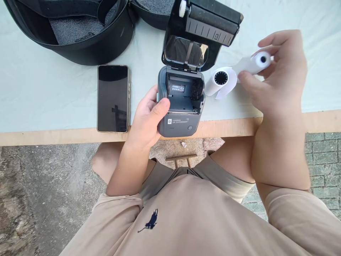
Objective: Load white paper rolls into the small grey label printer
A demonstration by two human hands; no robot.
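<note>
the pale cloth-covered counter with its bare wooden front edge carries everything here. the largest thing on it is a black zipped case with grey foam lining, lying open up and to the left of the dark grey portable printer. the printer stands at the counter's front edge with its black hinged lid thrown back and the paper bay open, a small printed label showing inside. just left of the printer, apart from it, a black smartphone with a dark screen lies flat, face up. the left hand comes in from the printer's left side and wraps the body, the grip clenched on it, with the thumb on the top rim and the fingers behind the left wall. the right hand is raised well to the right of the printer, its grip pinching a thin white paper roll between thumb and fingertips, the roll's open end facing the camera. a fatter white paper roll lies on its side on the counter just beside the printer's right wall, a loose tail of paper curling under it.
</note>
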